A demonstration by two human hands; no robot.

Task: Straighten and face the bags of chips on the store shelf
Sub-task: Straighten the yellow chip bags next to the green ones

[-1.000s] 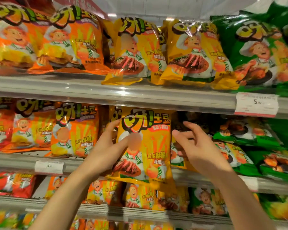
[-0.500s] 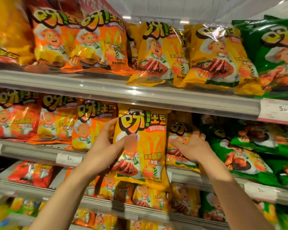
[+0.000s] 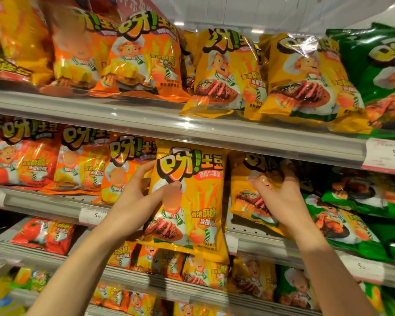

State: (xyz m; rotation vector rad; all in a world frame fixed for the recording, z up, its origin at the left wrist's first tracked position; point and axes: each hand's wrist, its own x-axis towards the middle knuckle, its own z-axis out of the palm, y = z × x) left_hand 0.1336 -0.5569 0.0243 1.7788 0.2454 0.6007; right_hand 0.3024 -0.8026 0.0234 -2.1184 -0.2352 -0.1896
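On the middle shelf [image 3: 169,131] of a store rack, orange chip bags [image 3: 78,160] stand in a row at the left, mostly upright with their fronts out. Next comes the left hand [image 3: 135,197], which grips the left edge of a tall yellow bag [image 3: 192,201]: the thumb lies across the front of the pack and the fingers reach up along and behind its side. That bag stands upright, long axis vertical, print facing out, but it sits forward of its neighbours and its lower end hangs past the shelf lip over the row below.

Just right of it, a second yellow bag [image 3: 249,195] leans back and tilts, its top tucked under the shelf above. The right hand [image 3: 281,197] is on this one, fingers curled over its upper right part and thumb pressing its front. Further right, green bags [image 3: 351,213] lie slumped, fronts tipped upward.

Both yellow bags lie straight ahead of the hands, side by side and nearly touching. The left hand is nearer the upright bag, the right nearer the tilted one. Judging from this, the next move needs the tilted bag raised to match its neighbour, and the forward bag pushed back onto the shelf.
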